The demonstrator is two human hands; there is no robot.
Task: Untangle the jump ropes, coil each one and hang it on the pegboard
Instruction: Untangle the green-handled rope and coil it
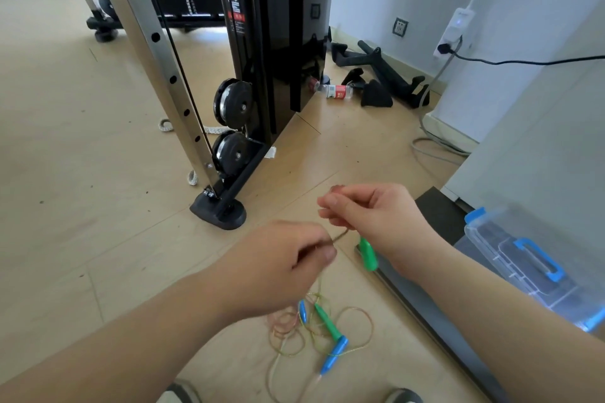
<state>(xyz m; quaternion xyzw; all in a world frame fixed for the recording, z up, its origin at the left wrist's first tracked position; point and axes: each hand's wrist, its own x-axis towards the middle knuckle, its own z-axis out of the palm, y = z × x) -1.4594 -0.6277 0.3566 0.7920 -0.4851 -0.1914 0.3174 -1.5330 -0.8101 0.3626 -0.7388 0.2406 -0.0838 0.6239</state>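
Note:
My left hand (288,262) and my right hand (366,213) are both pinched on a thin greenish jump rope (340,235) stretched between them, held above the floor. A green handle (368,253) dangles just below my right hand. On the floor beneath lies a tangle of thin ropes (327,327), greenish and pinkish loops mixed together. In it lie a second green handle (327,322), a blue handle (334,355) and another blue handle (303,311) partly hidden by my left hand. No pegboard is in view.
A cable weight machine (248,82) with a black foot (219,211) stands ahead on the wood floor. A clear plastic box with blue latches (537,267) sits at right, beside a dark mat edge (425,311). A bottle (339,91), black attachments and cords lie near the wall.

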